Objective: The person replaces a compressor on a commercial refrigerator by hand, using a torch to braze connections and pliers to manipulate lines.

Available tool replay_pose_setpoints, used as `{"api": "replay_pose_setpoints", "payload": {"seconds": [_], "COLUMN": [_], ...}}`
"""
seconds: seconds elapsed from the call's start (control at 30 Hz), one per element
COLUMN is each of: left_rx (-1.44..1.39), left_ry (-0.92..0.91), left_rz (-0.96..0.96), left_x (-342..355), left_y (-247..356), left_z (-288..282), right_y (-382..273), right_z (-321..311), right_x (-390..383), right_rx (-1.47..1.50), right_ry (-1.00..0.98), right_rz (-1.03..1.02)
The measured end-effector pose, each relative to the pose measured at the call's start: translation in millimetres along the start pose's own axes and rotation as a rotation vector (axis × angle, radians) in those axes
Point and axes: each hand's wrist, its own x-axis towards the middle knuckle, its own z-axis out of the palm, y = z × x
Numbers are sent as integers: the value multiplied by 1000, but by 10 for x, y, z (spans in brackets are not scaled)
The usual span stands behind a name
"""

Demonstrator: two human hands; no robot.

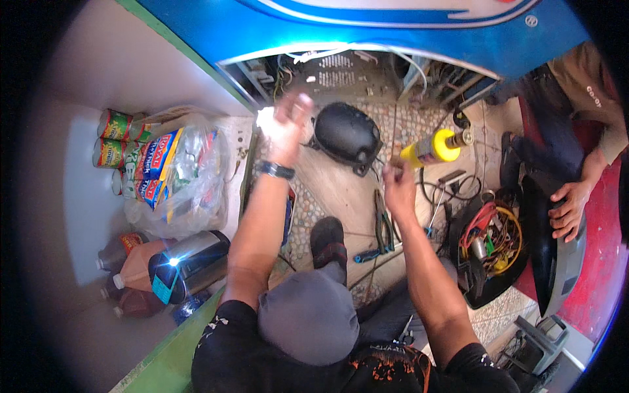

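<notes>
My right hand [398,187] is closed around the near end of a yellow gas canister [436,147] with a brass nozzle, held above the tiled floor. My left hand [285,124], blurred and with a dark watch [275,170] on its wrist, is raised in front of the open base of a blue cabinet [367,26]. Its fingers are apart and I see nothing in it. A black rounded compressor [347,134] sits on the floor between the two hands, just beyond them.
Pliers [382,226] lie on the floor by my shoe [327,239]. A black bag of wires and tools [491,242] stands right. Another person's hand [570,206] rests on a black cover. On a shelf at left are cans [114,124], a plastic bag [177,170], bottles and a steel flask [193,262].
</notes>
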Motion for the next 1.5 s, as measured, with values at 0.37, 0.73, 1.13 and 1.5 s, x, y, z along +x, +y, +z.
{"api": "replay_pose_setpoints", "payload": {"seconds": [0.37,0.73,1.13,1.5], "left_rx": [-605,-392,-460,-504], "left_ry": [4,85,161,149], "left_rz": [-71,-49,155,146], "left_x": [561,909,962,939], "left_y": [605,305,158,139], "left_z": [209,384,617,603], "right_y": [-1192,-618,-682,-656], "right_z": [-162,607,830,759], "right_x": [1063,2100,2454,2315], "right_rx": [77,504,652,692], "right_ry": [434,217,210,134], "right_rz": [-281,-16,44,-10]}}
